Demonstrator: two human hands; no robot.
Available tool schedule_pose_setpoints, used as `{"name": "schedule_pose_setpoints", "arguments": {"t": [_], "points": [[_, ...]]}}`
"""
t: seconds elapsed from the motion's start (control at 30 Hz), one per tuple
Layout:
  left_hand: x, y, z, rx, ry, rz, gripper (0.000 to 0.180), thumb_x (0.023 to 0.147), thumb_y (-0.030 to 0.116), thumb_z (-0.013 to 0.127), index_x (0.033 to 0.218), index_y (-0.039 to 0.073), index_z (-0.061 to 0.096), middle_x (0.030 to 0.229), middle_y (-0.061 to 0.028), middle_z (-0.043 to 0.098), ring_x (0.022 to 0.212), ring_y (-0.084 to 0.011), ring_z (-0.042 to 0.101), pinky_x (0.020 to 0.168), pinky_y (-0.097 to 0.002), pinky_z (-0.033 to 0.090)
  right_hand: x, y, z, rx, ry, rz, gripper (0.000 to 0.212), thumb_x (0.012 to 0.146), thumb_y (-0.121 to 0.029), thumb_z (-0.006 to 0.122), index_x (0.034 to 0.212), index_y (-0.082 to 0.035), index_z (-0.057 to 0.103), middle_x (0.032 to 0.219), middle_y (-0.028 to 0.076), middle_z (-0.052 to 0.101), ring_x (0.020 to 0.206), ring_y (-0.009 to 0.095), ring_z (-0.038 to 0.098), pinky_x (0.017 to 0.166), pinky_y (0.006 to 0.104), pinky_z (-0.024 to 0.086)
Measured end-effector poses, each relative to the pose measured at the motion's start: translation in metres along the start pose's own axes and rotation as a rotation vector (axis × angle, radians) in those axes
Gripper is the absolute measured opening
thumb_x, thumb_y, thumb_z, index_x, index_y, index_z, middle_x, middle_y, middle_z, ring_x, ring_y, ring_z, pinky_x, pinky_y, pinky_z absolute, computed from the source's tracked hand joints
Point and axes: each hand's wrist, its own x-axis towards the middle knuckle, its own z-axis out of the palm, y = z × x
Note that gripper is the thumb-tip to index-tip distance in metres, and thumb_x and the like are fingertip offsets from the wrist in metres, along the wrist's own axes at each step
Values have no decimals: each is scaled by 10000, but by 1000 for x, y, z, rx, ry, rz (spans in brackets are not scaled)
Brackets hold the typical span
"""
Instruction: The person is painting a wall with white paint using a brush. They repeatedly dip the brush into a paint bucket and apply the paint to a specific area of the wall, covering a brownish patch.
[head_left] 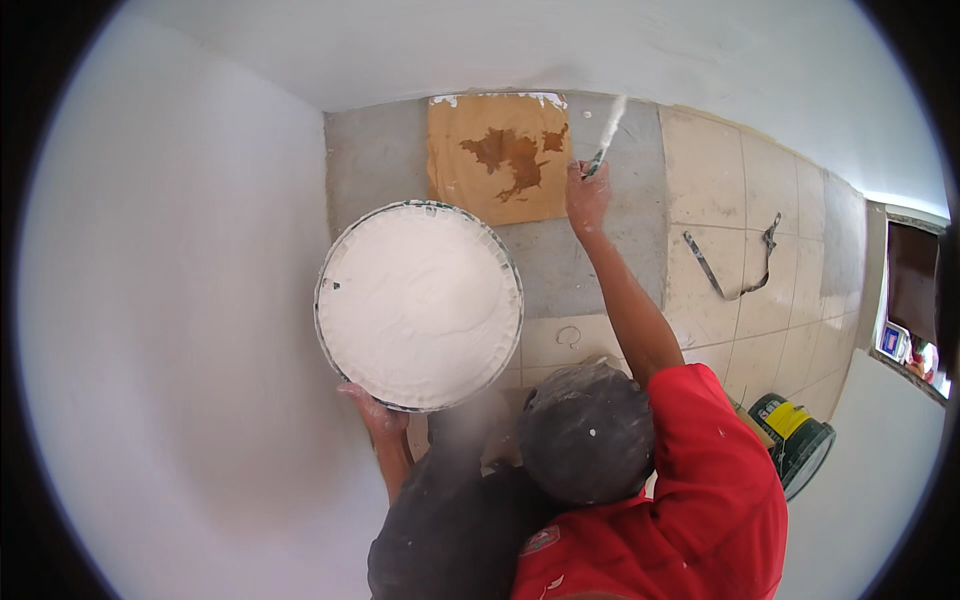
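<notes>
The head view shows the right hand (588,198) with its fingers closed around the green handle of a white-smeared hand tool (612,128), held near the pale wall (640,45). The left hand (376,410) touches the lower-left rim of a round, dark-rimmed bucket filled with white paste (420,310); its fingers are partly hidden, so whether they grip cannot be told. Beyond the bucket, 1 brown-stained tan sheet (460,185) lies on the grey-and-beige floor (590,265).
</notes>
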Motion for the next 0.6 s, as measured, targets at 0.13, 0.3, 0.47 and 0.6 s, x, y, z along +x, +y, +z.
{"name": "schedule_pose_setpoints", "arguments": {"t": [0.13,0.3,0.47,0.6], "points": [[0,-1,1,-50,-2,-11,917,997,748,215,1629,85,156,1676,-100,249,1518,-308,286,1243,-488,258,-20,-44,-13,-89,-281,-55,255,987,-269,633,985,-19,585,792,199,634,770,398,642,709,503,467],[4,-6,2,30,1,39,949,982,759,235,1621,61,171,1660,-121,278,1497,-313,324,1229,-481,290,-34,-59,-46,74,-408,-331,206,1004,-228,605,1074,-35,596,846,194,639,816,416,625,733,526,471],[12,-17,-8,-48,-27,65,1014,945,794,283,1614,40,176,1651,-133,284,1485,-312,337,1209,-485,328,-43,-121,-97,-174,-341,-894,146,981,-114,617,1112,-52,608,900,130,633,827,347,623,735,443,490],[14,-21,-8,-67,-43,42,1014,945,792,290,1613,38,172,1656,-114,277,1481,-297,344,1206,-480,331,-44,-155,-134,-451,-367,-1141,263,900,-116,694,1153,-98,626,992,91,643,936,319,607,818,441,486]]}}
